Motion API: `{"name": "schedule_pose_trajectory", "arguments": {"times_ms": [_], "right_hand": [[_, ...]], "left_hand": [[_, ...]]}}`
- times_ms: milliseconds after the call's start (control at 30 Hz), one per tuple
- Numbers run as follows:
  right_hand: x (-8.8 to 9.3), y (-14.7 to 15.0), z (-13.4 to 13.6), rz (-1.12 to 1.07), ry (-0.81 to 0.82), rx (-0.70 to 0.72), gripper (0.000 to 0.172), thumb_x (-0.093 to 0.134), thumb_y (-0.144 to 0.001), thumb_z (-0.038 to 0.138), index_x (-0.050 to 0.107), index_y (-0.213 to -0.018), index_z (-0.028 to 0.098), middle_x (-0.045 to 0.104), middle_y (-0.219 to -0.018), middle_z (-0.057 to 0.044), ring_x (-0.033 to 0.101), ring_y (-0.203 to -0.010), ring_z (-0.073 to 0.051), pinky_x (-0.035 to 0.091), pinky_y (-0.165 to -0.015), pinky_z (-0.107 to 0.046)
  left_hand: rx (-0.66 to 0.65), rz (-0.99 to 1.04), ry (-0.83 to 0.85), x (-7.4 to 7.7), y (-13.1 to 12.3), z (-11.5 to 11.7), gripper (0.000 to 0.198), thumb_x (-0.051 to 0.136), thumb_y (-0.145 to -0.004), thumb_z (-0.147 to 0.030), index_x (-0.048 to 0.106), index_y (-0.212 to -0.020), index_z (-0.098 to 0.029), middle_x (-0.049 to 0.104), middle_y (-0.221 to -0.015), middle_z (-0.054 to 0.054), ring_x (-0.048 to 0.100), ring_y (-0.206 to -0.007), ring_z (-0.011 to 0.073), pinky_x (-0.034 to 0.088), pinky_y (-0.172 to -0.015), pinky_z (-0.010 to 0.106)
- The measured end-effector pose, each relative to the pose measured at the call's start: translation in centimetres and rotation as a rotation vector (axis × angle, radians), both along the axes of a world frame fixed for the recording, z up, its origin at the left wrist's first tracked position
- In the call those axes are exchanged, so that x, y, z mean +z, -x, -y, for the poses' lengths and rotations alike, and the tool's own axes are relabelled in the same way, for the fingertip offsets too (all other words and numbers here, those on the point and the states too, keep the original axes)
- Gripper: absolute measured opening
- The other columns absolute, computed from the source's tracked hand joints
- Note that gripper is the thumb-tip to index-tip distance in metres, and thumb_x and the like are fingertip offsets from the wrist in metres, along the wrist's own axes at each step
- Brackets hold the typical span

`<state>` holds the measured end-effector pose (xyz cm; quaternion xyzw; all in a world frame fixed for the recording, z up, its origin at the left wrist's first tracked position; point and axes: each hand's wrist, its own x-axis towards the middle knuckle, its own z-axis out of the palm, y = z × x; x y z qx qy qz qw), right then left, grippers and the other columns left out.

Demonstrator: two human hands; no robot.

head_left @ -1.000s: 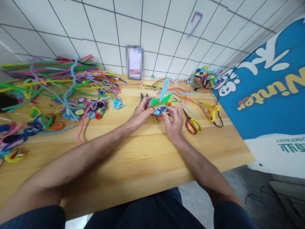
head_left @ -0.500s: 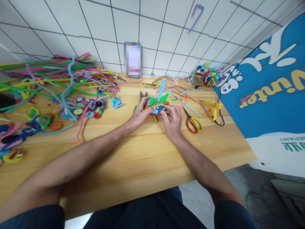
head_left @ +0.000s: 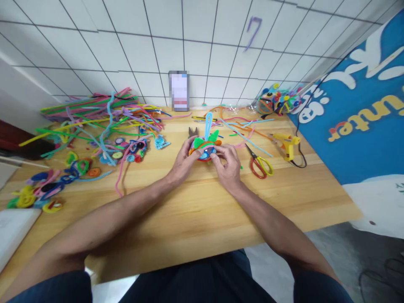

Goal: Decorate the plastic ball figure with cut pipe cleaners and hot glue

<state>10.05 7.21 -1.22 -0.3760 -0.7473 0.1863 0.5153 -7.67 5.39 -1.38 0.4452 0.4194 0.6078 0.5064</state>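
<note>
Between my two hands is a small colourful craft figure (head_left: 206,145), made with pipe cleaners. It has green leaf-shaped pieces, an orange band, blue round parts and a light-blue loop rising from its top. My left hand (head_left: 184,162) grips its left side, thumb across the front. On the other side, the fingers and thumb of my right hand (head_left: 227,162) pinch its right edge. Just behind the figure lie pliers (head_left: 192,131), their handles hidden by it. Scissors (head_left: 259,163) with red and yellow handles rest to the right of my right hand.
Loose pipe cleaners (head_left: 94,113) are heaped at the back left, with finished-looking pipe-cleaner pieces (head_left: 47,189) nearer the left edge. A yellow glue gun (head_left: 288,145) with a cord lies at the right. A phone (head_left: 179,90) leans on the tiled wall; a blue printed board (head_left: 372,139) stands right.
The view has shifted, so the table's things appear a little lower and further right. Both hands keep hold of the craft figure, which seems slightly turned.
</note>
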Motion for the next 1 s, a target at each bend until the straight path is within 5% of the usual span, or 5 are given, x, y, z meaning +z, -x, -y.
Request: {"name": "schedule_pose_trajectory", "arguments": {"times_ms": [467, 1000], "right_hand": [[0.0, 0.0, 0.6, 0.103, -0.173, 0.051, 0.030, 0.066, -0.102, 0.021, 0.069, -0.131, 0.026, 0.071, -0.117, -0.010, 0.070, -0.108, -0.024, 0.068, -0.083, -0.038], [-0.6, -0.4, 0.7, 0.099, -0.070, 0.058, 0.029, 0.066, -0.101, 0.020, 0.070, -0.129, 0.026, 0.073, -0.115, -0.009, 0.073, -0.104, -0.023, 0.069, -0.084, -0.041]], "left_hand": [[0.094, -0.075, -0.065, -0.6, -0.1, 2.2, 0.060, 0.075, -0.092, -0.047, 0.054, -0.143, -0.024, 0.067, -0.143, 0.009, 0.064, -0.132, 0.0266, 0.052, -0.114, 0.040], [0.126, -0.141, -0.091, -0.8, -0.3, 2.5, 0.062, 0.076, -0.093, -0.043, 0.052, -0.146, -0.023, 0.060, -0.149, 0.012, 0.059, -0.138, 0.0276, 0.048, -0.120, 0.044]]}}
